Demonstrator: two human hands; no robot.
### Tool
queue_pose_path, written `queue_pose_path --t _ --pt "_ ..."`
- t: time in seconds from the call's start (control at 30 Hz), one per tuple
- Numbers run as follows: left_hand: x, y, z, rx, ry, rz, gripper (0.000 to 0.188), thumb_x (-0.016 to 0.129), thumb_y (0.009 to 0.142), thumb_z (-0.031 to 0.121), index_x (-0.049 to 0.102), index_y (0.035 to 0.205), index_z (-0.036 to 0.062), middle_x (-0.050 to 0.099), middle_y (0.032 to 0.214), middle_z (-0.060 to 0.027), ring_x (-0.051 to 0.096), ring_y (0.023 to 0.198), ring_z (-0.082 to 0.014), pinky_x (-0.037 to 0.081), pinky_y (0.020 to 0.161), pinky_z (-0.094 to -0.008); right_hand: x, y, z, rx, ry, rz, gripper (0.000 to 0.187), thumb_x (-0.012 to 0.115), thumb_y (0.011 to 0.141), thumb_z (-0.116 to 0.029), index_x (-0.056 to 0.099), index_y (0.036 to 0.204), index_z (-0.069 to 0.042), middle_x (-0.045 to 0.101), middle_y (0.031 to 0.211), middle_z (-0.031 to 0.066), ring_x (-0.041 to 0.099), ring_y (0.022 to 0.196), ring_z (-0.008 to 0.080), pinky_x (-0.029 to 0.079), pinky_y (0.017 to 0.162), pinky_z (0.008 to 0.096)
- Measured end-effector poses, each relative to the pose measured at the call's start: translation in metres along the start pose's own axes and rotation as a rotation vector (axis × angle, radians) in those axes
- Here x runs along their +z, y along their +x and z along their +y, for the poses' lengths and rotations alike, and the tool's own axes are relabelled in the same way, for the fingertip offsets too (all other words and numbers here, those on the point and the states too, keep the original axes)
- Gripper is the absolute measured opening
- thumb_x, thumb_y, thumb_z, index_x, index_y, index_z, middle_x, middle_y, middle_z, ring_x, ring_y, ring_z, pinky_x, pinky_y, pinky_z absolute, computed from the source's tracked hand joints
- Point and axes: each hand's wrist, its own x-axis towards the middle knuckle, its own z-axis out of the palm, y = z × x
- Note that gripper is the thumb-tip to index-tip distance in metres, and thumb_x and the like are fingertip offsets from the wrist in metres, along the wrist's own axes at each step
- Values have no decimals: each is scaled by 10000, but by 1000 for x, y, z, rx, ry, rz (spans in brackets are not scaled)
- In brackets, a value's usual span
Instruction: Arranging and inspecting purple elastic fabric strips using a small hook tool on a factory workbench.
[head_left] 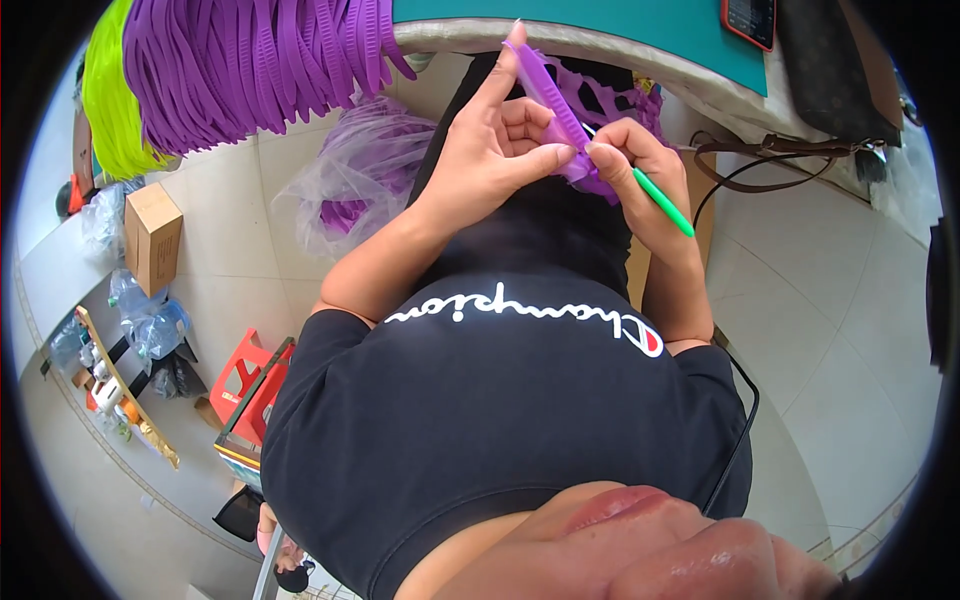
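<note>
Ribbed purple strip (553, 92) held aslant in the left hand (500, 143)

The strip runs up from the left thumb, which pinches its lower end against curled fingers, to the extended index finger. Close on the right, the right hand (640, 172) has its fingers closed around a slim green-handled tool (664, 203), its tip end at the strip. Just behind the grip hangs a holed purple sheet (602, 97). Beyond is a table edge with a teal mat (600, 22); left of the grip, a heap of purple strips (260, 62) and, lower, a clear plastic bag (365, 160).
</note>
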Motion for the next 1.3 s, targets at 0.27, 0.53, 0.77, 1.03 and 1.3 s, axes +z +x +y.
queue_pose_path --t 0.27,0.53,0.77,1.03,1.3 --pt "-33 19 -28 245 480 264 600 657 804 -68 489 1362 73 611 887 -31 580 788 -64 497 757 -199 -18 -17 3 -131 400 -7 304 595 936 -306 542 869 -14 512 729 -7 402 628 47 304 556 183" --pt "-16 8 0 -336 -569 -250 541 571 777 73 494 1299 -46 617 1119 -163 607 1025 -214 465 938 -319 -16 -18 6 -99 343 30 313 617 923 -308 563 892 -2 519 739 -12 396 624 39 304 552 182" --pt "-2 6 -1 -225 -331 -29 544 679 850 108 437 1324 -8 651 1007 -97 646 937 -176 510 859 -306 -14 -18 4 -114 43 23 230 608 934 -228 576 880 -6 509 710 -34 392 615 29 296 531 176" --pt "4 5 2 -158 -217 45 607 683 821 17 400 1358 2 659 948 -92 660 887 -184 518 838 -297 -12 -18 2 -41 21 32 230 613 932 -232 589 878 -10 505 695 -49 402 604 29 306 527 178" --pt "3 8 -15 87 44 152 534 668 811 -34 421 1284 -2 646 898 -85 641 806 -122 525 746 -236 -16 -24 0 -91 25 -67 255 625 914 -234 590 843 8 538 689 -11 436 580 48 332 504 206"
